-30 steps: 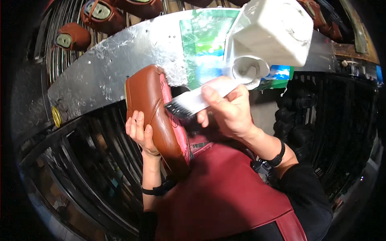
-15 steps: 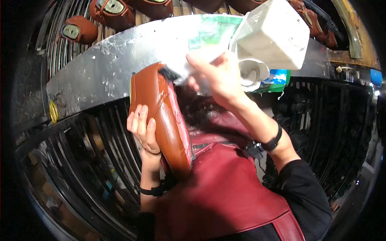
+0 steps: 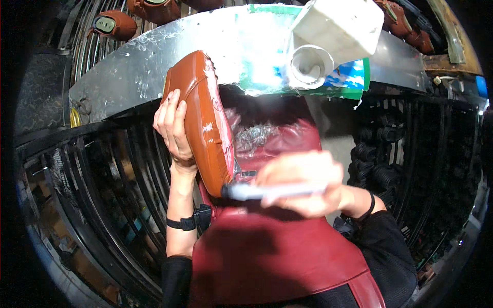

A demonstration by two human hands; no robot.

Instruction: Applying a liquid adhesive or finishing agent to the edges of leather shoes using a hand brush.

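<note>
A glossy brown leather shoe upper point(image 3: 201, 115), stretched over a form with its pink lower edge facing right, stands tilted in front of the bench. My left hand point(image 3: 174, 128) grips it from the left side, fingers wrapped over the brown surface. Blurred by motion, my right hand point(image 3: 308, 179) is closed around the pale handle of a brush point(image 3: 267, 192). The brush's dark tip meets the near end of the shoe upper, close to its lower edge. A red apron point(image 3: 277, 251) covers my front below both hands.
A curved metal bench point(image 3: 123, 77) runs across the far side. On it stand a white container point(image 3: 341, 31) and a white cup-like holder point(image 3: 310, 66) over a green and blue sheet point(image 3: 354, 77). More brown shoes point(image 3: 115, 24) sit on a rack behind.
My right hand and the brush have come from the shoe upper's far end down to its near end. The left hand has shifted the shoe upper slightly away and left.
</note>
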